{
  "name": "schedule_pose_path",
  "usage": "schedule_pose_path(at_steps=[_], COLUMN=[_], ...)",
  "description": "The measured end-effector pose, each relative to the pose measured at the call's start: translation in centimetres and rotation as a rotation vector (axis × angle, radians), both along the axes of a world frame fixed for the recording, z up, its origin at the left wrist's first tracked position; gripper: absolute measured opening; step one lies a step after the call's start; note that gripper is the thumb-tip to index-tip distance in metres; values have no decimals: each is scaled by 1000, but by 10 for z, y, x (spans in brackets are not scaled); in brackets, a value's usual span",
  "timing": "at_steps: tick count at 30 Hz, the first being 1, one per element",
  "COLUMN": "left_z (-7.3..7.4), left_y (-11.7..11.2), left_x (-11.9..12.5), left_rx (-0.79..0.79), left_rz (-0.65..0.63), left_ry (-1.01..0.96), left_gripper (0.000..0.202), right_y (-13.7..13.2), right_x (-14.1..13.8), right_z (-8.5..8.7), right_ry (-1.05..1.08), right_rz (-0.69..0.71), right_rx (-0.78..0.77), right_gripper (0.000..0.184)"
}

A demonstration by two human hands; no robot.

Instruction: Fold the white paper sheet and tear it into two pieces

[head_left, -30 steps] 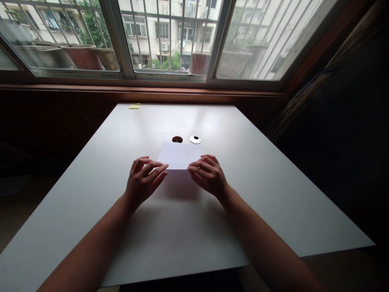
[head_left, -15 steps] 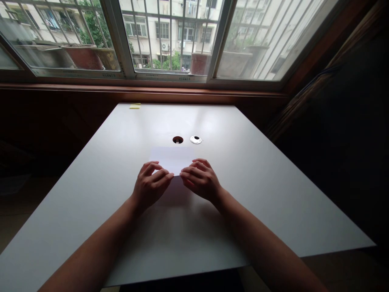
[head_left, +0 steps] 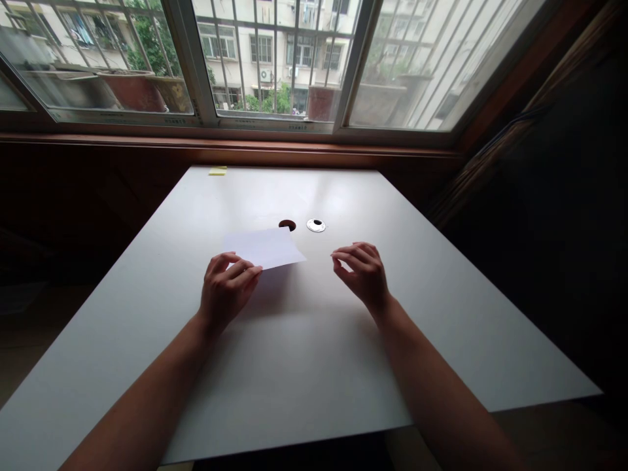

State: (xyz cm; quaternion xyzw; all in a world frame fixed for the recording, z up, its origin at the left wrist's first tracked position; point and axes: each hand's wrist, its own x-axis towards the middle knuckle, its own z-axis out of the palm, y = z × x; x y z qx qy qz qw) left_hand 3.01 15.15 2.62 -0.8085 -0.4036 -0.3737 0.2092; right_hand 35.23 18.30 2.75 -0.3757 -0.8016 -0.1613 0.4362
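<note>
A plain white sheet of paper (head_left: 267, 247) is raised a little above the table, its shadow falling on the surface below. My left hand (head_left: 230, 281) pinches the sheet's near edge between thumb and fingers, and covers its near left part. Off to the right, my right hand (head_left: 360, 271) hovers apart from the paper. Its fingers are curled, with thumb and forefinger tips close together, and nothing shows between them.
A white table (head_left: 294, 386) stands below a barred window. Behind the sheet are a round cable hole (head_left: 287, 225), partly covered by the paper, and a loose silver ring cover (head_left: 316, 226). Yellow sticky notes (head_left: 218, 171) lie at the far left edge.
My right hand has let go of the paper and moved right. My left hand has shifted left and slightly away with the sheet, which is now tilted.
</note>
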Motion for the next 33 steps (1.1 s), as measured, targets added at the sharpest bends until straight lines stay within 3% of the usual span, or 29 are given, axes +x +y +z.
schedule_pose_path(at_steps=[10,16,24,33], left_z=[1,1,4,5], left_y=[-1,-4,-8,-8], left_x=[7,12,16,12], left_rx=[-38,-89,-94,-96], left_rz=[-60,-158,-238,-216], left_ry=[11,31,44,15], left_gripper=[17,21,25,24], right_y=[-9,-12,-23,-21], right_x=[-34,-46,-66,-55], right_z=[-3,-2,-1,3], right_ry=[-120,-173,-231,-179], right_rz=[185,235,281,230], right_rx=[-106,-134,-114,-108], right_gripper=[26,13,15,16])
